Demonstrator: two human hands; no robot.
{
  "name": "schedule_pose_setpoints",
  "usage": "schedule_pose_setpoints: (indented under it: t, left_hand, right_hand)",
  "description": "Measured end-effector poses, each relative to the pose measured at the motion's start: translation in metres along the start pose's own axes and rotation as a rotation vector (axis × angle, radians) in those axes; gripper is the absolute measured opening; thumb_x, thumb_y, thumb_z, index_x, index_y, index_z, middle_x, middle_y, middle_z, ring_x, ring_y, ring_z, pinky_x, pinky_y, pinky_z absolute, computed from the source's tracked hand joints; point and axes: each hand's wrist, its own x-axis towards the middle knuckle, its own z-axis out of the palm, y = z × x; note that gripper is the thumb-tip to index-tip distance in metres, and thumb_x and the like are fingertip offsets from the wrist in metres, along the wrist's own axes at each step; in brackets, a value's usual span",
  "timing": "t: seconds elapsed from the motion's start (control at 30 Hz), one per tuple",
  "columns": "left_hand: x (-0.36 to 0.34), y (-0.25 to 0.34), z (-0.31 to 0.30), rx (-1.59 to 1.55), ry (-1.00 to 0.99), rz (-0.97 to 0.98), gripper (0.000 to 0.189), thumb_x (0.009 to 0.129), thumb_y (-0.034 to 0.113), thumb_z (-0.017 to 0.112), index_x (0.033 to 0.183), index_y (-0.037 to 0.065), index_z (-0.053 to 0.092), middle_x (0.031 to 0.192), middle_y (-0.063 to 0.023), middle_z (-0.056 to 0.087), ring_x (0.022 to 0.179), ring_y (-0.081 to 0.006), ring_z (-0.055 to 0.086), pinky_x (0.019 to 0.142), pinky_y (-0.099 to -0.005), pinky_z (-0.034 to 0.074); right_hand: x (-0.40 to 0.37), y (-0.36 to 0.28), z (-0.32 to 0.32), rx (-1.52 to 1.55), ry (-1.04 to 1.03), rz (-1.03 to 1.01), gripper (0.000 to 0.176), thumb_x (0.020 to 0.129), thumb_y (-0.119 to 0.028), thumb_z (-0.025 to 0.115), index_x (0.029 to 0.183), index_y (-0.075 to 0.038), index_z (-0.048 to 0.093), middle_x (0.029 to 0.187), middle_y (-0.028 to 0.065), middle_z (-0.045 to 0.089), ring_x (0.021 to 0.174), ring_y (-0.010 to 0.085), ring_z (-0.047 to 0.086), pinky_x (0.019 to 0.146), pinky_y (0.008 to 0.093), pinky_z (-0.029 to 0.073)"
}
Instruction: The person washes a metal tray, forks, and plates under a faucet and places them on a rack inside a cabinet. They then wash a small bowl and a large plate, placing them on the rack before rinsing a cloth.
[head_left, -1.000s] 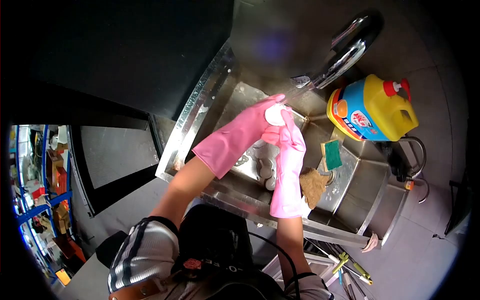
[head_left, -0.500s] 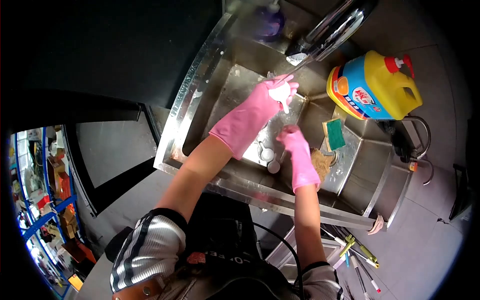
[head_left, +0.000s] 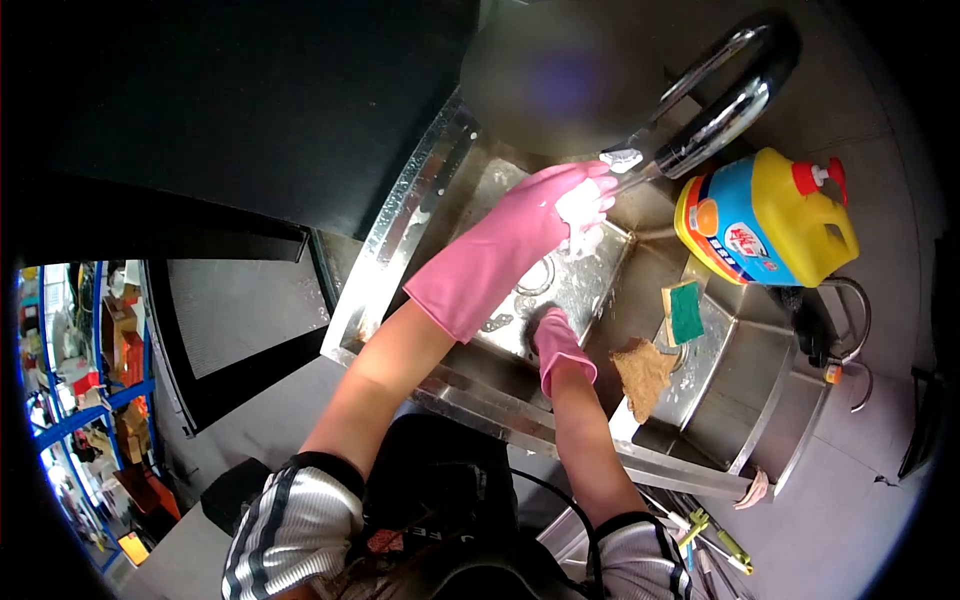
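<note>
My left hand (head_left: pixel 575 200), in a long pink rubber glove, holds a small white item (head_left: pixel 580 205) just below the faucet spout (head_left: pixel 625 160), over the left basin of the steel sink (head_left: pixel 375 260). Its fingers are curled around the item. Low in the same basin is my right hand (head_left: pixel 556 338), also gloved in pink, near the basin floor. Its fingers are in shadow, so what they touch is hidden. A brown cloth (head_left: pixel 642 378) and a green and yellow sponge (head_left: pixel 684 312) lie to its right, around the divider and right basin.
A yellow detergent jug (head_left: pixel 770 220) with a red pump stands behind the right basin. The chrome faucet (head_left: pixel 735 95) arches over the sink. Long-handled tools (head_left: pixel 715 545) are on the floor at lower right. Shelves (head_left: pixel 95 400) with goods stand at far left.
My right hand has moved down and left to the basin floor, where white spoon-like pieces showed before. My left hand has come closer to the spout with the white item. The view has shifted.
</note>
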Motion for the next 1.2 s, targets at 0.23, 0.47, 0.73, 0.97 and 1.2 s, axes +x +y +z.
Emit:
schedule_pose_setpoints:
  t: [0.23,0.47,0.73,0.97,1.2]
  left_hand:
    - [-0.006,-0.01,-0.019,0.343,0.078,0.027,0.04,0.093,0.003,0.059,0.132,0.004,0.053,0.119,-0.0156,0.068,0.111,-0.0323,0.066,0.09,-0.045,0.055]
    - [-0.039,0.0,-0.033,1.675,0.136,0.552,0.027,0.096,0.021,0.061,0.122,0.015,0.064,0.107,-0.0088,0.07,0.098,-0.0168,0.066,0.085,-0.0295,0.053]
    - [-0.055,0.04,-0.049,0.301,0.574,0.274,0.022,0.097,0.025,0.062,0.114,0.013,0.07,0.103,-0.0087,0.072,0.085,-0.0233,0.069,0.073,-0.0335,0.054]
    - [-0.129,0.03,-0.053,1.397,0.647,0.623,0.027,0.097,0.031,0.064,0.116,0.013,0.07,0.101,-0.0069,0.073,0.083,-0.0115,0.065,0.073,-0.0274,0.053]
    - [-0.154,0.026,-0.06,0.931,0.507,0.568,0.031,0.099,0.02,0.056,0.123,0.001,0.06,0.105,-0.0123,0.071,0.087,-0.0152,0.067,0.077,-0.0261,0.055]
  right_hand:
    - [0.004,0.006,0.007,-0.048,0.007,-0.012,0.013,0.087,-0.012,0.066,0.098,-0.005,0.067,0.088,0.0141,0.07,0.075,0.0249,0.069,0.069,0.0384,0.058]
    - [0.006,0.02,0.015,-0.102,0.025,-0.038,0.011,0.088,-0.013,0.066,0.095,-0.005,0.068,0.085,0.0146,0.07,0.074,0.0242,0.069,0.068,0.039,0.057]
    - [0.003,0.05,0.001,0.088,0.3,-0.2,0.01,0.089,-0.014,0.066,0.091,-0.005,0.069,0.082,0.0152,0.07,0.073,0.0233,0.069,0.066,0.0396,0.056]
    - [-0.002,-0.02,-0.111,1.891,0.36,-0.26,0.017,0.089,0.008,0.053,0.088,-0.007,0.045,0.078,0.0066,0.06,0.058,0.015,0.051,0.057,0.0315,0.046]
    - [0.009,-0.04,-0.117,2.414,0.496,-0.129,0.023,0.089,0.006,0.065,0.085,-0.01,0.048,0.079,0.0039,0.06,0.058,0.0132,0.048,0.055,0.0273,0.042]
